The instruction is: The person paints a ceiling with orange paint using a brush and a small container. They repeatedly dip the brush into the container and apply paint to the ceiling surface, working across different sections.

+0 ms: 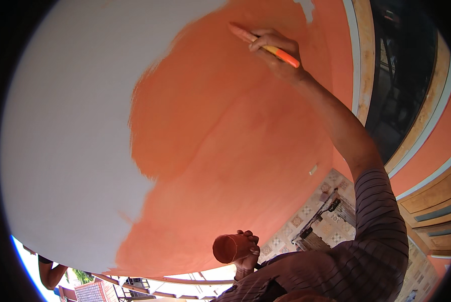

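Note:
High on the wall, my right hand is closed round the handle of a paintbrush. The handle is yellow and orange, and its paint-coated bristles point up and left at the wet orange paint. My right arm is stretched out in a striped sleeve. Low in the view, my left hand grips a round, orange-stained paint cup. Its mouth is tilted toward me, and how much paint is inside I cannot tell. Orange covers the wall's right part, with a ragged edge against the bare whitish left part.
To the right stands a dark window in a wooden frame, with a wooden door below it. A dark-framed piece of furniture is on the patterned tile floor. Another person's arm shows at the lower left.

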Action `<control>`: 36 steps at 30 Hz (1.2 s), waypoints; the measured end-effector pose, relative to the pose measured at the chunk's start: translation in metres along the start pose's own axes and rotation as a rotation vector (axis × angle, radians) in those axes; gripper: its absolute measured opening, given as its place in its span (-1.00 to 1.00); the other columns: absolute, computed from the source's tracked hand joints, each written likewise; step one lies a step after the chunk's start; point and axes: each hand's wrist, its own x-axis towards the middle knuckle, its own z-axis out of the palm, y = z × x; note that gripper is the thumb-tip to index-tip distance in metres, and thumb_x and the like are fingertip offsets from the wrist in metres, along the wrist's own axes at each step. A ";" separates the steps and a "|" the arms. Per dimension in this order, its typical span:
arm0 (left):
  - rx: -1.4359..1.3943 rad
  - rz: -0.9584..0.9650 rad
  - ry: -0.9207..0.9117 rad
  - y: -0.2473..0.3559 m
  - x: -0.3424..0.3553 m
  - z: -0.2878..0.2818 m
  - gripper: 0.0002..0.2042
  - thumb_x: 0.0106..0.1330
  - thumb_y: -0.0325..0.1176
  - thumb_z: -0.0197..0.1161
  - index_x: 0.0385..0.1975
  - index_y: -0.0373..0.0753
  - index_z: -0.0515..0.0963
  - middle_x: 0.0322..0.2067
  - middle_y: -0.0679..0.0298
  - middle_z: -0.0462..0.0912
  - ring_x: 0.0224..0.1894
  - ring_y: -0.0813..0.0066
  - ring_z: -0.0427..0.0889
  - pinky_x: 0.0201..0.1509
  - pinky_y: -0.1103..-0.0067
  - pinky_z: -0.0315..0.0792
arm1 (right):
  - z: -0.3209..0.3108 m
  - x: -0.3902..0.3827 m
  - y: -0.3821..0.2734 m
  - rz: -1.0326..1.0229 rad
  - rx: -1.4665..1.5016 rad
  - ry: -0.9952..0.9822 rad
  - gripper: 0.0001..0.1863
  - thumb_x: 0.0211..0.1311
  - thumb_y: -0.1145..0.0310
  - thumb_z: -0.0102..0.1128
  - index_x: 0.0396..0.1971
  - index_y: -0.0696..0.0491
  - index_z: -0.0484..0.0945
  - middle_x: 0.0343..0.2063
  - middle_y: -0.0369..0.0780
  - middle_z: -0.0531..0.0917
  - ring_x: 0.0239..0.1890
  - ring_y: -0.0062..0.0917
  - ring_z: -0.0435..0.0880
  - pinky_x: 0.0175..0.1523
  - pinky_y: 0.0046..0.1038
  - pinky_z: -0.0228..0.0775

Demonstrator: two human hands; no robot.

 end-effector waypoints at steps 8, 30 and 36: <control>0.025 0.016 0.041 -0.001 0.000 0.000 -0.43 0.31 -0.02 0.49 0.25 -0.11 0.53 0.18 0.15 0.50 0.29 0.16 0.45 0.13 0.16 0.58 | -0.121 0.025 0.102 0.578 -0.165 0.617 -0.94 0.35 0.53 0.35 -0.25 0.08 0.75 -0.27 -0.35 0.76 -0.20 -0.67 0.69 -0.04 -0.55 0.53; 0.052 0.010 0.006 -0.001 -0.005 0.001 -0.47 0.39 -0.02 0.38 0.27 -0.12 0.54 0.18 0.17 0.51 0.28 0.21 0.45 0.13 0.19 0.57 | -0.055 -0.059 0.035 0.562 -0.142 0.650 -0.91 0.36 0.60 0.36 -0.27 0.06 0.72 -0.14 -0.31 0.74 -0.11 -0.59 0.72 0.00 -0.44 0.60; 0.009 -0.011 0.004 -0.004 0.004 0.003 -0.45 0.37 -0.04 0.43 0.28 -0.15 0.52 0.19 0.12 0.50 0.29 0.15 0.46 0.14 0.17 0.59 | 0.056 -0.128 -0.075 0.027 -0.031 -0.098 -0.82 0.29 0.69 0.38 -0.27 0.05 0.70 -0.01 -0.10 0.72 -0.06 -0.45 0.74 -0.09 -0.42 0.60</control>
